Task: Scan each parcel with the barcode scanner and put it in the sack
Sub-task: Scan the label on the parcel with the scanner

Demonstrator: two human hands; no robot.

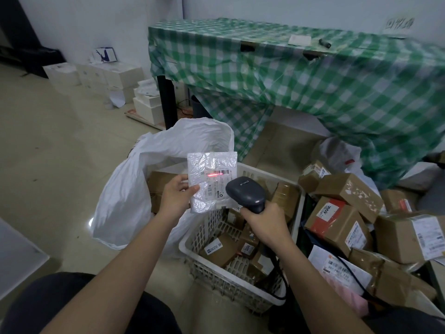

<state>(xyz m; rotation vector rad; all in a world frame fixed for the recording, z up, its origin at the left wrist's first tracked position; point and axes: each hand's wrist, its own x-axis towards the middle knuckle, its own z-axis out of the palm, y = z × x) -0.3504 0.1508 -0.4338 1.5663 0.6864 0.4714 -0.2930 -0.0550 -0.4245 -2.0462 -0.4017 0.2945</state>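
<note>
The right hand (263,221) grips the barcode scanner (245,192); the left hand (174,197) pinches a white bubble mailer (212,182) over the basket (240,280), beside the open sack (149,179). The crinkled film could glare and spoil the read. Beyond, tiled floor (48,145) and a checked-cloth counter (313,75).

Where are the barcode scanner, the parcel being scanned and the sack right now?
barcode scanner (245,192): head view, on its dark grey head, above the gripping right hand (263,219).
white parcel (212,182): head view, on its label face; left hand (177,195) pinches its left edge.
white sack (125,201): head view, on its left outer wall.
</note>
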